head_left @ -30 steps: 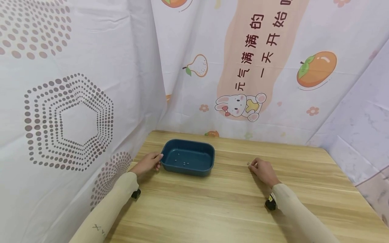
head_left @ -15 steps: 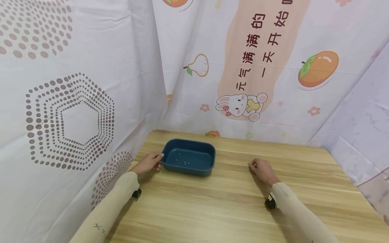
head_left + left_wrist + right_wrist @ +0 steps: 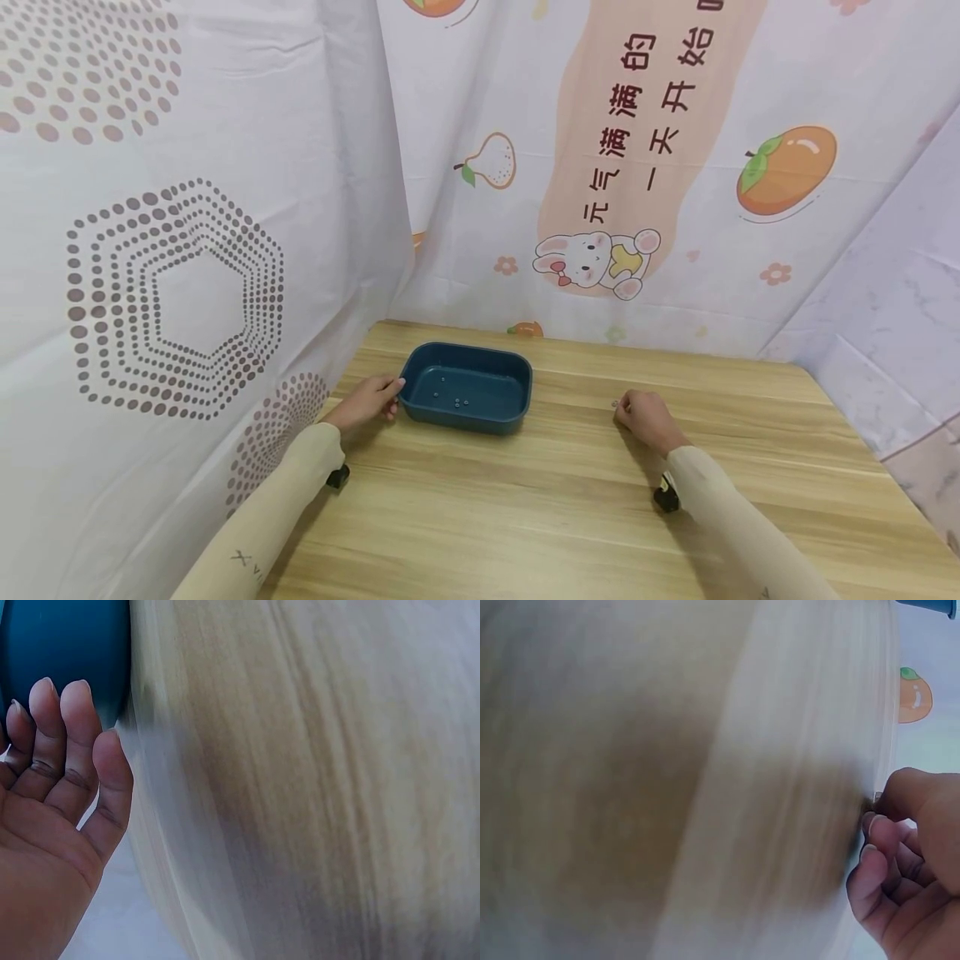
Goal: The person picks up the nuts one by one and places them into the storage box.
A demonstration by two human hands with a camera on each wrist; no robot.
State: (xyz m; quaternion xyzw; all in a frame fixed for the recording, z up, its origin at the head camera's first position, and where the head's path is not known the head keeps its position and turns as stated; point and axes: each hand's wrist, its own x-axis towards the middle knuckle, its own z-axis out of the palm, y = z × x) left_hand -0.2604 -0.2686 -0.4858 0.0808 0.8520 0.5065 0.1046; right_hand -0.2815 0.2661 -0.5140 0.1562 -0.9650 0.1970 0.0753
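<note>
A dark blue rectangular tray (image 3: 465,422) sits on the wooden table, with several tiny metal nuts (image 3: 457,403) scattered on its bottom. My left hand (image 3: 367,402) grips the tray's left end, thumb at the rim and fingers against the outer wall. In the left wrist view those fingers (image 3: 75,742) bend up by the blue wall; the thumb is mostly out of sight. Right of the tray, my right hand (image 3: 648,421) is low over the table, pinching a small metal nut (image 3: 615,403) at its fingertips. The right wrist view shows this nut (image 3: 878,796) partly hidden by thumb and forefinger.
The wooden table (image 3: 480,517) reaches back to a printed white curtain (image 3: 480,250). Another white curtain (image 3: 202,308) with dotted patterns hangs close along the left side. Pale marbled cloth (image 3: 885,333) borders the right.
My right fingers have drawn closer together around the nut, staying at nearly the same spot. The left hand and tray keep their places; the view has shifted slightly.
</note>
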